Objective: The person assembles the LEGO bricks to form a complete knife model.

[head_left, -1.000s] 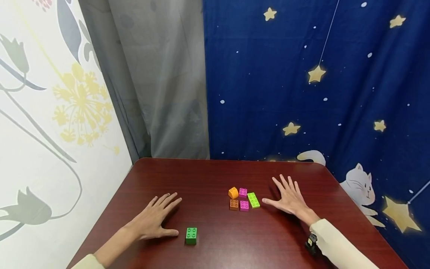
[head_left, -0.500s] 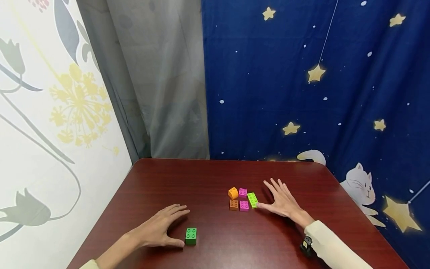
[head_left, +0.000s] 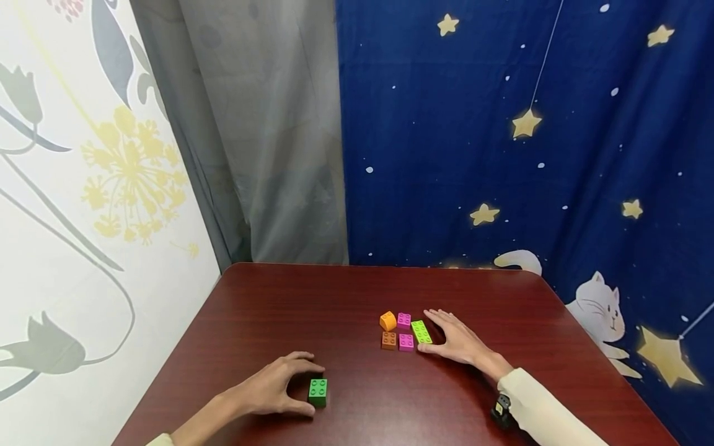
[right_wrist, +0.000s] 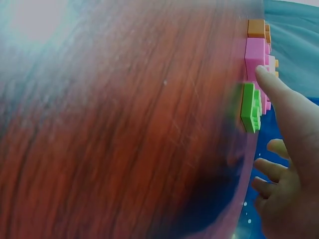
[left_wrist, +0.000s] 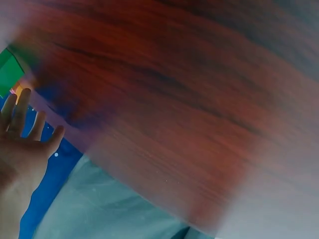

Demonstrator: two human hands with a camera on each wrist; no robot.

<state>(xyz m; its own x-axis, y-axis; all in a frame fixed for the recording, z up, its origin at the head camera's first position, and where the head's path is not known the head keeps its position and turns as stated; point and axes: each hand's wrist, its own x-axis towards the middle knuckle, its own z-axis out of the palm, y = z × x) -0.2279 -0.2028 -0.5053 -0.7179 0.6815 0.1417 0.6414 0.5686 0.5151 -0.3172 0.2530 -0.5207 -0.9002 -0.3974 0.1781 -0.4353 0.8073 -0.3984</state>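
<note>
Taking the lime brick (head_left: 421, 332) as the landmark, the work looks to be at its very start: no pieces appear joined, none is seen lifted from the table (head_left: 346, 297), and any handling seems left to do. The right hand (head_left: 460, 342) is just to the right of the lime brick, its thumb by the near end and its fingers apart by the far end; it has hold of nothing that shows, though whether a fingertip touches cannot be told. The left hand (head_left: 273, 387), well to the left of and nearer than the lime brick, curves widely about the dark green brick (head_left: 318, 392) without gripping it; contact there is also unclear. Six bricks show: one lime, one dark green, two pink, one orange and one brown. One pink brick (head_left: 404, 320) sits just left of the lime brick's far end, the other pink brick (head_left: 406, 342) just left of its near end. Beyond those pinks, further left, lie the rounded orange brick (head_left: 387, 321) and the brown brick (head_left: 388, 341), the brown one nearer the person.
</note>
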